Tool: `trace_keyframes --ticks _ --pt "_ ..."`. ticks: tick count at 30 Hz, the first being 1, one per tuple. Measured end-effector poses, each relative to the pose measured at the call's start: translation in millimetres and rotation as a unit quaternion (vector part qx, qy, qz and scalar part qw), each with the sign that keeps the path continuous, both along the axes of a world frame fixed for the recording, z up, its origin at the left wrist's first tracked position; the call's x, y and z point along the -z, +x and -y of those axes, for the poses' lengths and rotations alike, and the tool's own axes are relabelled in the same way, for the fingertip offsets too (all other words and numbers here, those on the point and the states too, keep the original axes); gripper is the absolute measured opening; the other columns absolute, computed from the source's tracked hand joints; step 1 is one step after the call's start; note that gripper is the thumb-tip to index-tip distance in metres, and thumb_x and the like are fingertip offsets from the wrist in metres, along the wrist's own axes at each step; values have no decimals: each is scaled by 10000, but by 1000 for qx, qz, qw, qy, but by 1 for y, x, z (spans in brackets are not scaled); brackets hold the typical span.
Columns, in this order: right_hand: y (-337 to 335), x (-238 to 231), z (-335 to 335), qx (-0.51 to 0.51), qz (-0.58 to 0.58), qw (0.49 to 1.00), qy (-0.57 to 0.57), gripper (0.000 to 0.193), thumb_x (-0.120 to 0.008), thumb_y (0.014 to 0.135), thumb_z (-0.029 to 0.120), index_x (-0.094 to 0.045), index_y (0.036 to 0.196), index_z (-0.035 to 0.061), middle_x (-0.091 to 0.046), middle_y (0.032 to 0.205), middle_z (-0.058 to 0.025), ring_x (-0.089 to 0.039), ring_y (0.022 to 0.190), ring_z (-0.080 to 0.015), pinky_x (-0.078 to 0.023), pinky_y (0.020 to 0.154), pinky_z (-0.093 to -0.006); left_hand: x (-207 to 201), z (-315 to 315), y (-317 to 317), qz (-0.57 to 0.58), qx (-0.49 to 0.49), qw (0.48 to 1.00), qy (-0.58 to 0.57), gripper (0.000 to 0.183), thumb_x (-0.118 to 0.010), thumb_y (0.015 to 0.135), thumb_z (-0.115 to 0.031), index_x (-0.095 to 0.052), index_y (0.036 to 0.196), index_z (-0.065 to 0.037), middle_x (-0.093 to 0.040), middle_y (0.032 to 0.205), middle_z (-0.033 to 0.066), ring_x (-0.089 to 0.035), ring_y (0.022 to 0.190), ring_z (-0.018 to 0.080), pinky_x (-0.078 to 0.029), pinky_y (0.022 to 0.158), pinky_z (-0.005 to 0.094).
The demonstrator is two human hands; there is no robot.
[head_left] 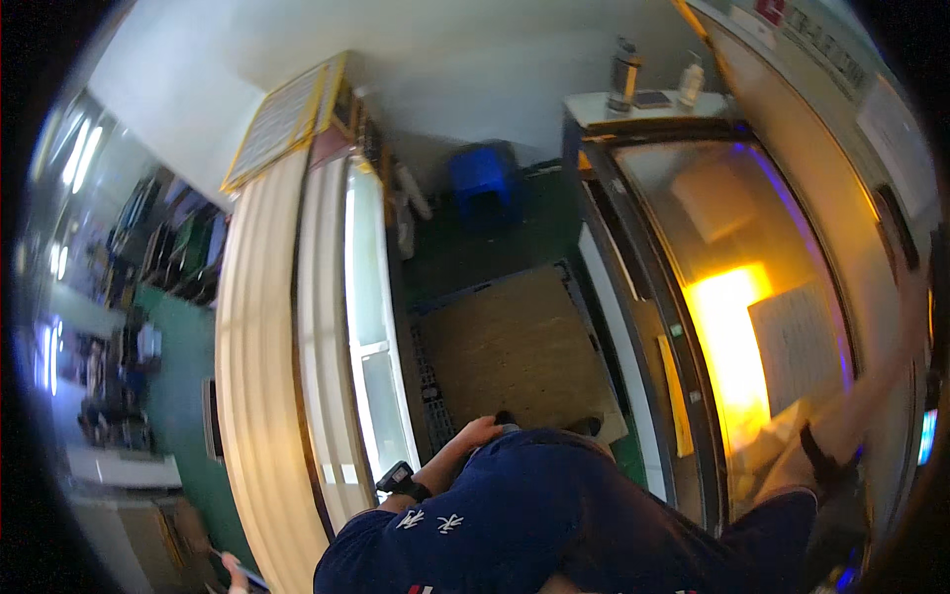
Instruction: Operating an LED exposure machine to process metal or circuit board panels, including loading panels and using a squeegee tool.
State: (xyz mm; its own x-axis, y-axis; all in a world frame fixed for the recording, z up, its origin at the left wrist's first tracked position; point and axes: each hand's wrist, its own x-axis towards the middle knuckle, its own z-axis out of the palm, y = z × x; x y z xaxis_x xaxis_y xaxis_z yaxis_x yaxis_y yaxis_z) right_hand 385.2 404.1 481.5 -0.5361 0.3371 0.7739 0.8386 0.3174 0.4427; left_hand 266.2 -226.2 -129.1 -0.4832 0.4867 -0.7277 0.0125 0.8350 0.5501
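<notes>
My left hand [480, 432] rests low in front of my dark blue shirt [564, 515], near the edge of the brown board on the floor. Its fingertips are partly hidden against the shirt, and I cannot make out anything in them. A black device is strapped on that wrist [400, 481]. On the other side my right arm [792, 470], with a black band round it, stretches up along the beige upright panel [802, 129]. Motion smears my right hand [905, 307], which is nearest a dark handle-like piece [896, 226] on that panel. Its fingers cannot be told apart.
A glass-covered case [683, 158], lit yellow inside, stands at my right. Ridged cream panels [259, 327] and a bright lit strip [371, 297] run along my left. Ahead are a brown board [515, 346], a blue stool [482, 173] and bottles [623, 74]. Another person's hand [235, 572] shows lower left.
</notes>
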Motion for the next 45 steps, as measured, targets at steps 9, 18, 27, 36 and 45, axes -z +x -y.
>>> trace_keyframes --ticks 9,18,27,36,45 --pt "-4 113 107 -33 -82 974 -209 476 -648 868 470 -628 1138 79 -683 1029 -153 -669 917 -350 -524 790 -480 -207 -283 -67 22 120 919 376 579 -574 977 -391 -482 1400 -7 -608 1299 160 -578 1199 256 -446 1009 358" --pt "13 194 148 -179 -64 947 -259 671 -731 795 381 -496 1357 100 -601 1062 -137 -595 1011 -324 -472 869 -462 -344 -452 -22 408 26 675 614 495 -470 1017 -387 -474 1382 -52 -589 1321 119 -573 1203 256 -440 1041 437" --pt "47 235 138 -370 -110 717 -581 622 -734 802 309 -519 1343 90 -559 1316 -188 -529 1226 -367 -432 1032 -449 -298 -452 -14 549 -289 599 506 374 -534 989 -437 -502 757 -146 -438 657 -26 -464 650 144 -420 652 329" --pt "153 508 6 65 -29 872 -485 685 -465 932 609 -313 1529 311 -188 1626 11 -167 1489 -291 -64 1100 -745 -142 -449 -8 426 -498 711 255 588 -596 877 -598 -304 550 -205 -240 443 -29 -281 399 165 -262 443 325" --pt "130 458 14 55 -26 861 -505 635 -472 956 486 -295 1538 301 -176 1634 -3 -177 1490 -297 -39 1141 -685 -134 -444 -8 246 -496 795 249 545 -605 882 -580 -389 627 -149 -338 482 16 -341 414 180 -348 447 355"
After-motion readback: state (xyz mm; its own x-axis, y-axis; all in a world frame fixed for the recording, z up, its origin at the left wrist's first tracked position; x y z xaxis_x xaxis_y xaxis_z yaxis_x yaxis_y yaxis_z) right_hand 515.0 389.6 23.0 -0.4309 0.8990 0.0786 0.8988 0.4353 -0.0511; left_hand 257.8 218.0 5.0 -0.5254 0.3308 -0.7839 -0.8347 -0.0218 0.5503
